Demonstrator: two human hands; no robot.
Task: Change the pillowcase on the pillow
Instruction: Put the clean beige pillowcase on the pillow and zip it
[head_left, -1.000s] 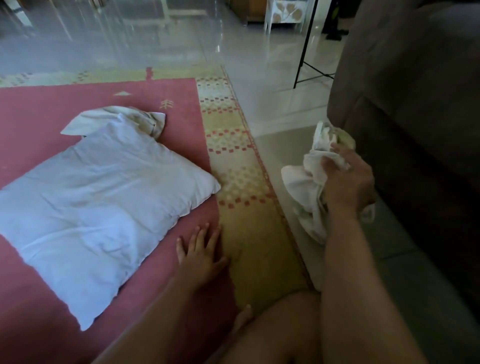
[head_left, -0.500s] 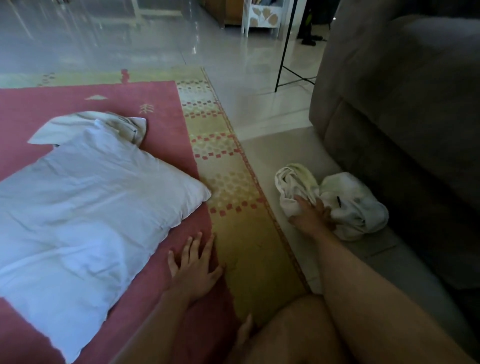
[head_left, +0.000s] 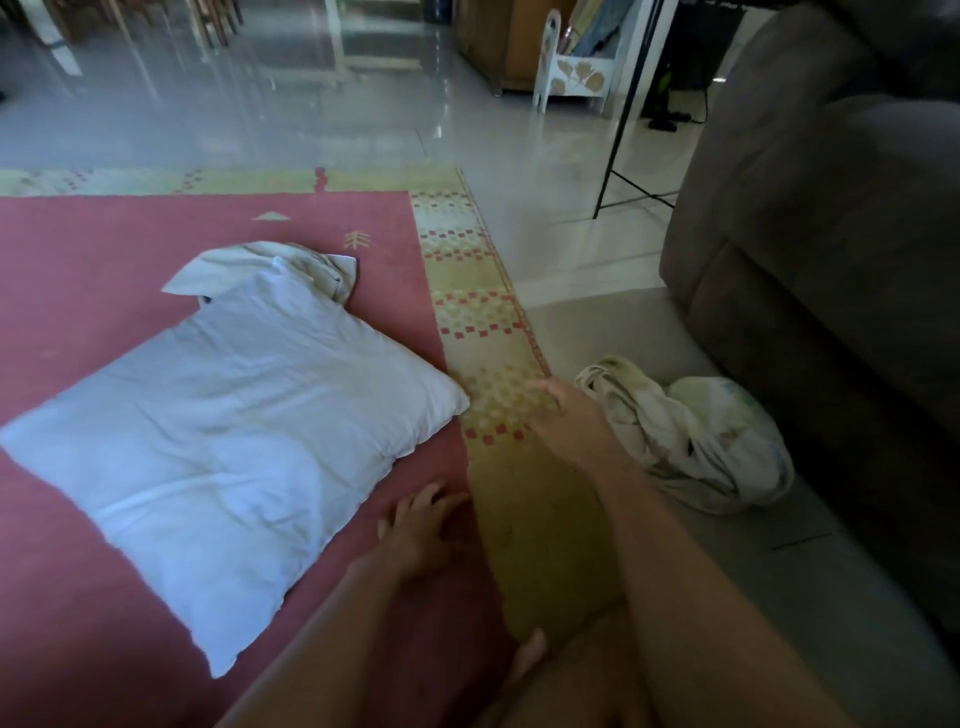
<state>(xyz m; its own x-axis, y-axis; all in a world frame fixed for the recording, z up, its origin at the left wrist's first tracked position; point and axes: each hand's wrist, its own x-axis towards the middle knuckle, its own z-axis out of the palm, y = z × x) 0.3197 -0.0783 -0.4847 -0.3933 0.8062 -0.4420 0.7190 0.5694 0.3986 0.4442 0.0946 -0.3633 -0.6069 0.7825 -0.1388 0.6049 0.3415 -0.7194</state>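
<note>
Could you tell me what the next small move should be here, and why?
Probably the right hand should reach for the cloth at the pillow's far corner, likely the fresh case. The pillow lies bare on the rug, a crumpled bundle lies beside the sofa, and the right hand is empty.

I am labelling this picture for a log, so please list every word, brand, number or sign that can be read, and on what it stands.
None can be read.
The crumpled cloth by the sofa bears faint greenish marks, too blurred to read.
The rug shows only patterns, no letters.
</note>
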